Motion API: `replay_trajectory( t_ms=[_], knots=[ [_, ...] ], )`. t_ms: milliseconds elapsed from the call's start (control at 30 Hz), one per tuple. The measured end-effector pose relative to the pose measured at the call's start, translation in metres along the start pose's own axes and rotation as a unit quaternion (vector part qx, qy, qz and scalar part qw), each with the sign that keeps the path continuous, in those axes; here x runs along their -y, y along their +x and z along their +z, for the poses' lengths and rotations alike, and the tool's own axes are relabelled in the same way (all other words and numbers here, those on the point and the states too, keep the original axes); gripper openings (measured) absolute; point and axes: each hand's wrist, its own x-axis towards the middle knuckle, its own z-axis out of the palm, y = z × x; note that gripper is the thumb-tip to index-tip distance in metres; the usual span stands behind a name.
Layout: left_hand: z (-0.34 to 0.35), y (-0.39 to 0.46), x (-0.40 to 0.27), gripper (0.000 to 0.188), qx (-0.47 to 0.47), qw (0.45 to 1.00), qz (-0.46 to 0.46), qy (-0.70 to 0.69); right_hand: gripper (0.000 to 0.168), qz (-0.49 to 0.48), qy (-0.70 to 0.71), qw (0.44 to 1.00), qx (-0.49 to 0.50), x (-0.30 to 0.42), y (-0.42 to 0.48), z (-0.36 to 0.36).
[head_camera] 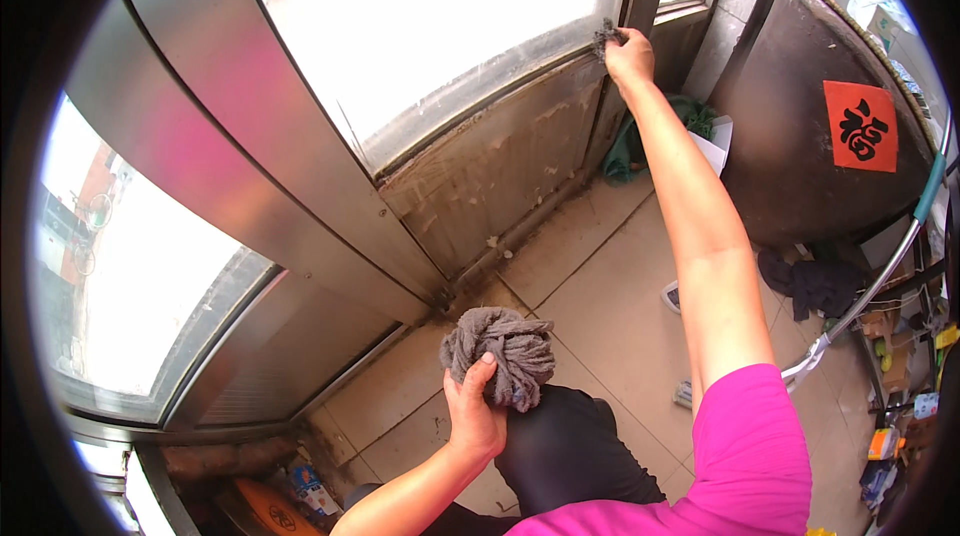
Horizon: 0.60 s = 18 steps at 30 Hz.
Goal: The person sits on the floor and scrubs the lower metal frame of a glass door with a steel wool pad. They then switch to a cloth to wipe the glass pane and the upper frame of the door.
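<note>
My left hand [476, 416] grips a bundled grey-brown cloth [499, 356] above my knee, thumb pressed across its side. My right arm stretches out to the metal door frame, where my right hand [631, 55] holds a dark grey scrap of scouring pad or cloth [606, 39] at the lower right corner of the glass pane [465, 25]. Whether the scrap touches the frame is hard to tell. Below the glass, the lower door panel [495, 161] is streaked with brown grime and peeling residue.
A dark board [780, 108] bearing a red paper with a black character [860, 126] stands at right. Beside it are a green net bag [626, 149], a dark cloth [814, 284] and a metal tube with a teal grip [930, 187]. Cluttered shelves [892, 386] line the right edge.
</note>
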Motion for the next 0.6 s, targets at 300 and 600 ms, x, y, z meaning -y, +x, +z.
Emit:
replay_trajectory(
  t_ms=[300,600],
  knots=[
    [-0.002,0.005,0.000,0.045,0.004,0.999,-0.038,-0.023,0.016,-0.326,0.067,0.937,0.104,0.106,-0.194,-0.019],
    [-0.006,-0.002,-0.013,0.050,0.056,0.998,-0.005,-0.030,0.025,0.116,0.595,0.683,0.409,0.081,-0.202,-0.052]
  ],
)
